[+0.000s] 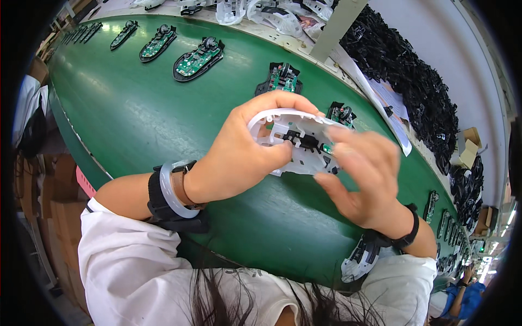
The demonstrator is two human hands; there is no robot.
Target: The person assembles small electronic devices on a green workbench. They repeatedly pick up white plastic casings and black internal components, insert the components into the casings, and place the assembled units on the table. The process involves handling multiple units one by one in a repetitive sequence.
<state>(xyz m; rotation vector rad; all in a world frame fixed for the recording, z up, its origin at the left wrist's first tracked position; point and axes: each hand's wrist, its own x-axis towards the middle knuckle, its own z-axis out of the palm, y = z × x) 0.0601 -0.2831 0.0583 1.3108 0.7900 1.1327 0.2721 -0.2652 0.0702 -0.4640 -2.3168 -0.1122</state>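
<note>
My left hand [239,149] grips a white plastic shell [312,163], which looks like the upper cover of a computer mouse, with the thumb inside its hollow. Black parts and a small green board sit within the shell, its inner side facing me. Around the shell's right end, my right hand [364,179] has thumb and fingers apart; the fingers are smeared by motion, and whether they touch the rim I cannot tell. Just beyond my hands lie a mouse base with a green circuit board [283,77] and another mouse base [342,113], partly hidden.
The green belt-like surface [141,98] carries more mouse bases [198,58] in a line. A white and black mouse shell [361,258] lies by my right forearm. Beyond the edge are white shells [277,19], a heap of black parts [399,70] and a cardboard box [468,146]. Another person [462,299] is at lower right.
</note>
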